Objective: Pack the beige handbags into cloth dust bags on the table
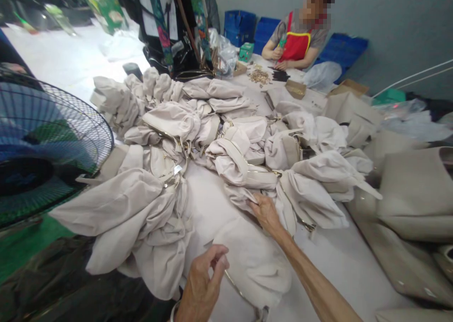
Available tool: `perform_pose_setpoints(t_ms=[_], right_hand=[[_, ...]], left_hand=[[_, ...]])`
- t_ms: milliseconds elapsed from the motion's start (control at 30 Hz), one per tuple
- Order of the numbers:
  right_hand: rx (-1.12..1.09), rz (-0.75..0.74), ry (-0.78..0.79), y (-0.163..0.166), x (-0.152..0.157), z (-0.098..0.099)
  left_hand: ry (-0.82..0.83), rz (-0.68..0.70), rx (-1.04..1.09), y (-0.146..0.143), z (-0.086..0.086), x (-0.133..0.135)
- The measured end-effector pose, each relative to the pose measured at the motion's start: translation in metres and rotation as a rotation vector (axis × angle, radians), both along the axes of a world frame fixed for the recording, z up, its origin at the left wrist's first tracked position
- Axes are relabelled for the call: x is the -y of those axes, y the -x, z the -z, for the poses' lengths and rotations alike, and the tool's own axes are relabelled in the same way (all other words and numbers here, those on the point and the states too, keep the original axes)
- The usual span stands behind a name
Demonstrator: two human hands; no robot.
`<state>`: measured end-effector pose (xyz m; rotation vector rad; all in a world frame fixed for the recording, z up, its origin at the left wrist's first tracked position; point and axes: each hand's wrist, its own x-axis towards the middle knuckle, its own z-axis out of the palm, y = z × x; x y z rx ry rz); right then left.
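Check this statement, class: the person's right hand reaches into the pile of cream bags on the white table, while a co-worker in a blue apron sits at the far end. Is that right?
Not quite. The head view shows the co-worker's apron is red with yellow trim, not blue. The rest stands: the right hand reaches into the pile of cream bags on the white table, and the co-worker sits at the far end.

matt beige cloth bags (244,171), metal wire fan guard (53,138), glossy plastic sheet (53,279)

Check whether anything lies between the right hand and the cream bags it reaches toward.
Nothing visible does. The right hand already rests on the near edge of the cream bag pile; the left hand hangs nearer, over another bag.
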<state>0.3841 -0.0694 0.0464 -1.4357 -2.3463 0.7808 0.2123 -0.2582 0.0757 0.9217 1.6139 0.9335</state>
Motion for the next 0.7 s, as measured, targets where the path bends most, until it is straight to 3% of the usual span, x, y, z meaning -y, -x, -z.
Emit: perform_pose_setpoints(t_ms=[67,133,233,300,367,533,600,700], right_hand=[[-0.062,0.043,0.017,-0.014,-0.008,-0.018],[-0.233,0.109,0.133,-0.028,-0.012,-0.042],[-0.683,0.311,0.528,-0.041,-0.013,-0.075],[-0.930,0.457,0.765,-0.042,-0.009,-0.090],[-1.083,0.543,0.903,-0.041,0.001,-0.097],[-1.176,0.607,1.125,-0.040,0.055,-0.083],[-1.162,0.644,1.188,-0.043,0.084,-0.069],[-1.126,0.721,1.218,-0.048,0.124,-0.046]], left_hand=[[0.019,-0.051,0.058,0.006,0.002,-0.004],[0.020,-0.115,0.144,0.010,0.009,-0.010],[-0.038,-0.189,0.188,0.013,0.013,-0.029],[-0.094,-0.246,0.200,0.013,0.006,-0.048],[-0.122,-0.272,0.334,0.014,-0.006,-0.066],[0.027,-0.142,1.033,0.023,-0.032,-0.080],[0.092,-0.142,1.050,0.025,-0.034,-0.072],[0.139,-0.127,0.869,0.023,-0.029,-0.053]])
